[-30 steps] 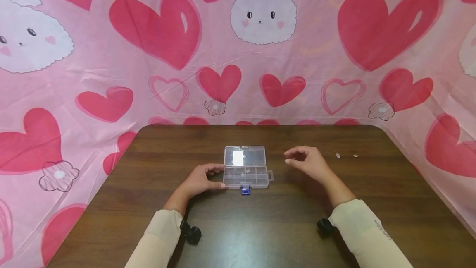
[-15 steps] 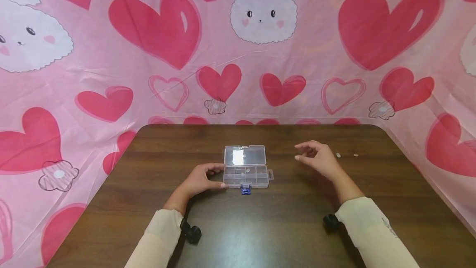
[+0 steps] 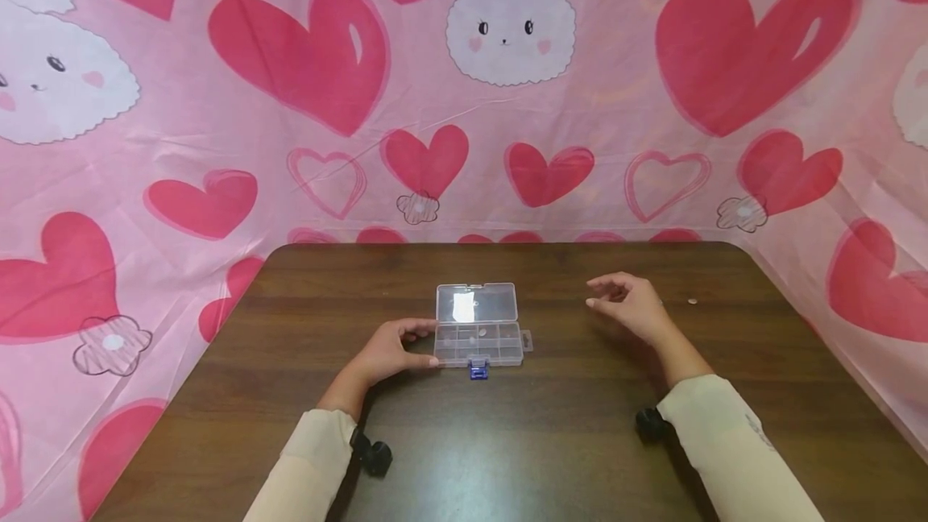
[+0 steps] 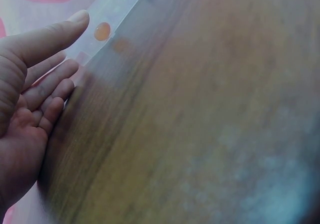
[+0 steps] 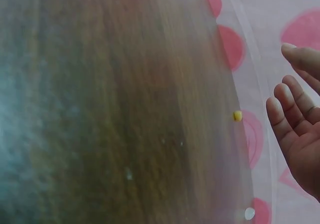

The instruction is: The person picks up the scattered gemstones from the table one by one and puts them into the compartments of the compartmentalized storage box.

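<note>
One clear compartment box (image 3: 502, 360), gripped by our left hand (image 3: 384, 350); right hand (image 3: 635, 309) loosely open, empty.
Likely light, stiff, slick: pinch its ends.

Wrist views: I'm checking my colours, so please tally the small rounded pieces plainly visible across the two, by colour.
Orange piece: 1
Yellow piece: 1
White piece: 1
Total: 3
</note>
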Motion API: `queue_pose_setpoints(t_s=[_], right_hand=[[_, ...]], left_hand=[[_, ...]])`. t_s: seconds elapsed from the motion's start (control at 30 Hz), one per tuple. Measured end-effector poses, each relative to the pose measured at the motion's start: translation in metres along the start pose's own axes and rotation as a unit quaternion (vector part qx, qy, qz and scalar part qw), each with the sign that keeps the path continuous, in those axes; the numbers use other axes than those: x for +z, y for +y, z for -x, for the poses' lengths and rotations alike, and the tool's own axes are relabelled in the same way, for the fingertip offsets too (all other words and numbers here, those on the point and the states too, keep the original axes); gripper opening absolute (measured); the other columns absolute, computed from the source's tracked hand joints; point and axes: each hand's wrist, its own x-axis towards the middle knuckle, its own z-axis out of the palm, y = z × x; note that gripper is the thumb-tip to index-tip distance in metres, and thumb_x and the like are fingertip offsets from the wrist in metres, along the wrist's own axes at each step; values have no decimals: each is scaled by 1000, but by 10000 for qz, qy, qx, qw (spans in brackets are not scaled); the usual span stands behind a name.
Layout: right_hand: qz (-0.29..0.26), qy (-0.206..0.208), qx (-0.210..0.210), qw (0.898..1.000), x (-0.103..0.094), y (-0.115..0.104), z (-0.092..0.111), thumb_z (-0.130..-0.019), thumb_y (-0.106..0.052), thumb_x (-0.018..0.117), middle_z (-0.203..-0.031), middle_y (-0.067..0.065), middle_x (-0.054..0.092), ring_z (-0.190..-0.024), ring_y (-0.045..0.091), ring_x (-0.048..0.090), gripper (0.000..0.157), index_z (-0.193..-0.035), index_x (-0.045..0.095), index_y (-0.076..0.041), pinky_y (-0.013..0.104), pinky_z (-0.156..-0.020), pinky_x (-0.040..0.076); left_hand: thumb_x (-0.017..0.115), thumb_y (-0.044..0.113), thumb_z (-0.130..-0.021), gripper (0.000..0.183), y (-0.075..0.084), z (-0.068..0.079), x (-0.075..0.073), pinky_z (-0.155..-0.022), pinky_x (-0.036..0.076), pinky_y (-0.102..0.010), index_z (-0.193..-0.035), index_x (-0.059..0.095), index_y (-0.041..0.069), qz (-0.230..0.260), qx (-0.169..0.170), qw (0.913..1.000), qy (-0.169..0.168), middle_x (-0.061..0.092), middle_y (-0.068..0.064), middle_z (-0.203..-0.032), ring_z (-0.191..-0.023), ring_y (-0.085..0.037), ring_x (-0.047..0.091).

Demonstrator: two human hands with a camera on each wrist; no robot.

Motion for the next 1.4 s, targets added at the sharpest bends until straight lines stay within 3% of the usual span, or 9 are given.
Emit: queue_pose_setpoints(t_s=[0.3, 0.77, 1.07, 1.2, 1.4], right_hand=[[10, 84, 32, 10000, 0, 16, -9, -84, -9, 77, -96, 18, 70, -78, 14, 60, 25, -105, 71, 2, 22, -65, 49], [56, 56, 241, 9997, 2, 39, -24, -82, -1, 76, -100, 25, 69, -78, 6, 59, 27, -106, 68, 9, 15, -66, 48], [385, -87, 381, 9985, 0, 43, -34, -84, -2, 74, -103, 25, 69, -83, 19, 61, 27, -108, 68, 9, 15, -66, 47], [492, -245, 509, 9972, 1, 44, -35, -85, -4, 74, -107, 24, 68, -91, 27, 60, 29, -111, 68, 8, 19, -71, 47], [981, -377, 368, 9938, 1, 39, -38, -86, -6, 73, -102, 22, 68, -92, 32, 59, 30, -112, 68, 7, 36, -77, 46]], left_hand=[[90, 33, -69, 64, 0, 0, 0, -101, 44, -44, -125, 67, 15, -27, 36, 10000, 20, 66, 1, -119, -110, -21, 57], [89, 37, -69, 64, -1, 1, -1, -99, 45, -43, -126, 66, 18, -3, -45, 10000, 8, 65, 3, -119, -109, -21, 56], [89, 35, -70, 63, -1, -1, -1, -100, 44, -42, -126, 66, 19, -6, -64, 10000, 0, 65, 4, -119, -109, -20, 55], [89, 35, -70, 63, -2, 0, -1, -100, 44, -42, -126, 66, 19, -6, -84, 10000, -16, 65, 4, -119, -109, -20, 55], [89, 35, -69, 64, -2, -1, -1, -100, 44, -42, -126, 66, 18, 2, -72, 10000, -18, 65, 3, -118, -109, -20, 55]])
